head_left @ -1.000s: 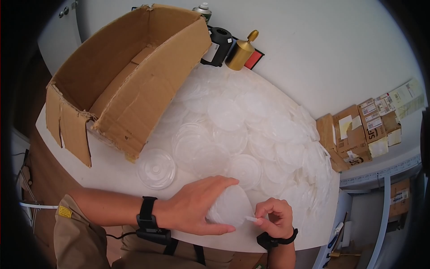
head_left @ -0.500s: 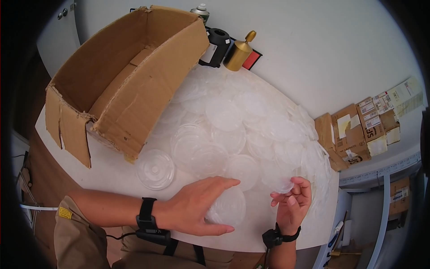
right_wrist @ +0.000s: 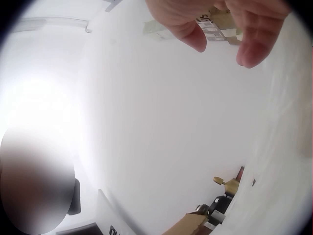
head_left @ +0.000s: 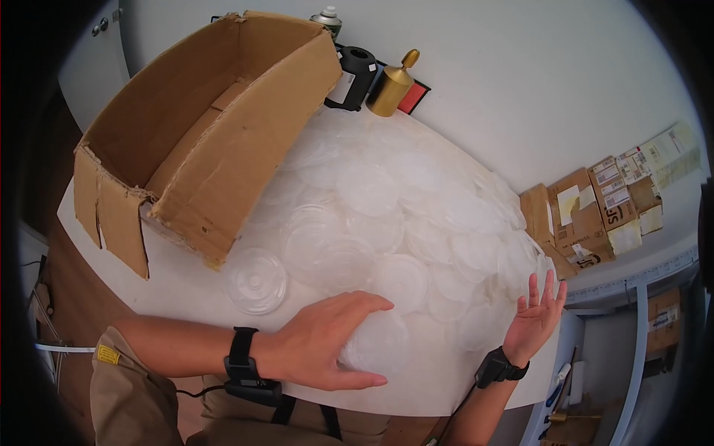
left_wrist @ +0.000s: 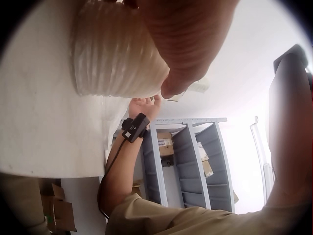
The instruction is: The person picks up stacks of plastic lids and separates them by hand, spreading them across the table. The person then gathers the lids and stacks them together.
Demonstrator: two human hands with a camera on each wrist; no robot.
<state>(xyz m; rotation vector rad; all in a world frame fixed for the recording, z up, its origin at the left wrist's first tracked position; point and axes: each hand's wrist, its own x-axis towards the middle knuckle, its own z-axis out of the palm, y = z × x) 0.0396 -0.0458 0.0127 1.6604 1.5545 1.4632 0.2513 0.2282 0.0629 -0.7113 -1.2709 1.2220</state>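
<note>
My left hand (head_left: 316, 340) curves round a stack of clear plastic lids (head_left: 381, 346) at the table's near edge, thumb on the near side and fingers on the far side. From the left wrist, the stack (left_wrist: 115, 54) shows its many ridged rims one against another. Over the table's right side, my right hand (head_left: 532, 318) is raised with its fingers extended and spread, holding nothing. The right wrist view shows the thumb and fingers of that hand (right_wrist: 220, 24) apart. A wide heap of loose translucent lids (head_left: 446, 201) covers the table beyond both hands.
A large cardboard box (head_left: 245, 171), its top open, stands at the left of the table. One lid (head_left: 255, 281) lies apart near it. At the back are a gold canister (head_left: 390, 91), a black device (head_left: 355, 80) and a spray can (head_left: 327, 22). Cardboard cartons (head_left: 576, 215) sit at right.
My right hand has moved from the stack's edge out to the right, letting go of the clear plastic piece it pinched. The left hand has stayed round the stack.
</note>
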